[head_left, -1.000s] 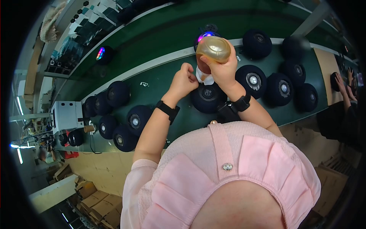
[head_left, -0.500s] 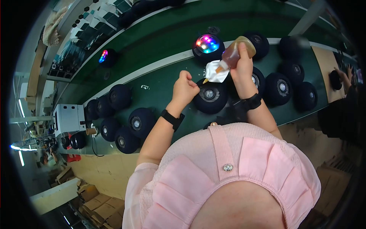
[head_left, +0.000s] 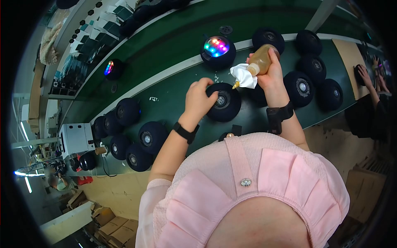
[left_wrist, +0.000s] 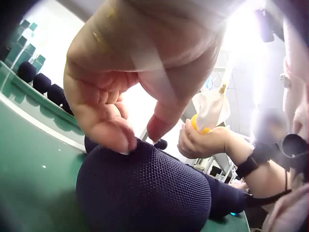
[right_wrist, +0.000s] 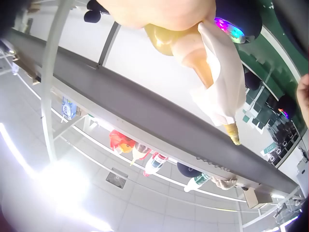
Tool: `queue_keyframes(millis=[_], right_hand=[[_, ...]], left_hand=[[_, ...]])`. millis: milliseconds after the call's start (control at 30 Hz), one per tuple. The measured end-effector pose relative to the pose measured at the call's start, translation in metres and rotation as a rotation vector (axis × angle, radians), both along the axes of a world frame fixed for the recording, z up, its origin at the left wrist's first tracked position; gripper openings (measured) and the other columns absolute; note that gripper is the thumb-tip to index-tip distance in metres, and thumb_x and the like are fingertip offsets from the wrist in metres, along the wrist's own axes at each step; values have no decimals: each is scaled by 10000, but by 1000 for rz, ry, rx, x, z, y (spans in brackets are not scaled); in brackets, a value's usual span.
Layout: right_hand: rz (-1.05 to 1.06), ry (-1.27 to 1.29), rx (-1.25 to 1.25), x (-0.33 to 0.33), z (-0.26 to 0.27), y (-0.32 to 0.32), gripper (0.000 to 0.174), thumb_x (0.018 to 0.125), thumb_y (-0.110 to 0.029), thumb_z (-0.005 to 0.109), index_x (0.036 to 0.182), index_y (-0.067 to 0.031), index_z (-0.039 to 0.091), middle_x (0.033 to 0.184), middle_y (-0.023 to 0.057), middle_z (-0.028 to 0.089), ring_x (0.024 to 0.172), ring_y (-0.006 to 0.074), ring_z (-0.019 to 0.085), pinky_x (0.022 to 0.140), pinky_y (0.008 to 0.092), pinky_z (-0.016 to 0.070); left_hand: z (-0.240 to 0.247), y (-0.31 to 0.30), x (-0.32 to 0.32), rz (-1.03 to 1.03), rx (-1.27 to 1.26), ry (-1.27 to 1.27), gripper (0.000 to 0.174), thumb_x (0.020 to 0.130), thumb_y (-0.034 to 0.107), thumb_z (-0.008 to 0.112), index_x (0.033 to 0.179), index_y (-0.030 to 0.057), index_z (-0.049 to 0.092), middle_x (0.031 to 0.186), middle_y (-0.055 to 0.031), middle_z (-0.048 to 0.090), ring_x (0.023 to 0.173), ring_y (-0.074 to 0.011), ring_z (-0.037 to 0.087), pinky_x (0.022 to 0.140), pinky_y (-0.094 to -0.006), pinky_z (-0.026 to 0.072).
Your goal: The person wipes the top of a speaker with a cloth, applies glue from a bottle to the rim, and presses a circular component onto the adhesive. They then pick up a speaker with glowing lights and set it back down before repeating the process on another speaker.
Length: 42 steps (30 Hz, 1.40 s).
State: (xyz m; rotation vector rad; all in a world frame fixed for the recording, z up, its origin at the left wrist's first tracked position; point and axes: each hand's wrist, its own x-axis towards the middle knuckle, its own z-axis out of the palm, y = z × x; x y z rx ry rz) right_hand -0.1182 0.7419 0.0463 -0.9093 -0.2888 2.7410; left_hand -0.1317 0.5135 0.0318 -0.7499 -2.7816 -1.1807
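Note:
A round dark-blue mesh-covered speaker (head_left: pixel 230 108) sits on the green bench, its disc face up. My left hand (head_left: pixel 197 99) grips its left rim, thumb at the face and curled fingers on the outer side. The left wrist view has those fingertips right at the top of the mesh (left_wrist: pixel 145 188). To the right, my right hand (head_left: pixel 273 77) holds a squeeze bottle (head_left: pixel 261 59) of amber liquid, tilted nozzle-down. White cloth or tissue (head_left: pixel 245 76) wraps the nozzle, and a yellowish tip (right_wrist: pixel 233 134) sticks out of it, apart from the speaker.
Behind stands a similar speaker with coloured lights (head_left: pixel 216 46). Several dark speakers (head_left: pixel 301 87) crowd the right side and others (head_left: pixel 152 137) the left. A white box-shaped machine (head_left: pixel 76 138) occupies the left end. Another person's hand (head_left: pixel 364 76) works at the far right.
The bottle has moved from over the speaker to the right and turned from bottom-up to side-on. My left fingers have gone from pinched together at the edge to spread over the rim.

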Motion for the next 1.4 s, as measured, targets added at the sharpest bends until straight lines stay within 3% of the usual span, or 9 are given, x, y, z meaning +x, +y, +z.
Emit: queue_keyframes(millis=[33, 267, 633, 700, 800, 1100, 1233, 1333, 1400], right_hand=[[1, 3, 1, 0, -2, 0, 508, 859, -336, 594, 1226, -96, 338, 1044, 162, 482, 928, 320, 533, 783, 480, 482], [-46, 81, 163, -2, -11, -3, 473, 857, -310, 610, 1202, -78, 384, 1016, 152, 518, 922, 302, 553, 765, 467, 497], [-71, 328, 722, -26, -17, -47, 320, 811, -112, 672, 1077, -14, 522, 972, 80, 607, 877, 169, 596, 767, 296, 499], [-66, 306, 727, -27, -16, -57, 357, 787, -103, 697, 1079, -7, 515, 994, 80, 604, 896, 158, 590, 802, 281, 484], [-33, 280, 814, -29, -24, -63, 447, 744, -99, 740, 1095, 9, 485, 1040, 85, 590, 937, 151, 580, 830, 283, 476], [-94, 310, 1054, -15, -12, -72, 481, 735, -103, 750, 1112, 3, 470, 1042, 85, 590, 947, 157, 579, 844, 283, 466], [-126, 321, 1031, -15, -21, -68, 489, 728, -110, 760, 1109, 1, 475, 1044, 83, 590, 943, 153, 580, 846, 284, 464], [-106, 296, 950, -17, -28, -59, 436, 771, -136, 723, 1112, -15, 481, 1025, 79, 589, 914, 160, 587, 815, 299, 481], [-56, 271, 549, -15, -24, -49, 358, 827, -168, 659, 1115, -42, 488, 1001, 78, 587, 888, 182, 591, 774, 326, 500]], left_hand=[[0, 4, -6, -133, -23, 168, 274, 660, 98, 700, 897, 43, 574, 759, -114, 608, 757, -280, 602, 684, -376, 489], [-1, 4, -29, -442, -239, 184, 244, 691, 0, 582, 925, 60, 554, 706, -143, 609, 728, -316, 602, 664, -403, 485], [-2, -19, -16, -59, -76, -331, 335, 624, -15, 623, 877, 36, 409, 623, -100, 611, 600, -248, 629, 565, -326, 484], [-4, -19, -13, -8, -42, -370, 319, 636, -22, 611, 850, 41, 383, 622, -66, 603, 555, -104, 578, 529, -233, 444], [-5, -17, -10, 5, -7, -374, 333, 623, -10, 636, 860, 36, 407, 612, -83, 609, 571, -204, 621, 546, -294, 478], [-7, -19, -9, 31, 7, -379, 330, 623, -13, 634, 853, 41, 404, 609, -75, 607, 568, -198, 619, 550, -290, 477], [-6, -19, -9, 30, 12, -382, 332, 620, -7, 637, 855, 42, 407, 608, -73, 606, 566, -193, 617, 553, -290, 477], [-6, -20, -6, 25, -4, -387, 328, 632, -18, 621, 860, 48, 394, 623, -58, 603, 570, -106, 585, 537, -240, 457], [-6, -20, -3, 52, -19, -364, 316, 629, -6, 626, 846, 47, 403, 609, -56, 594, 551, -126, 582, 534, -248, 455]])
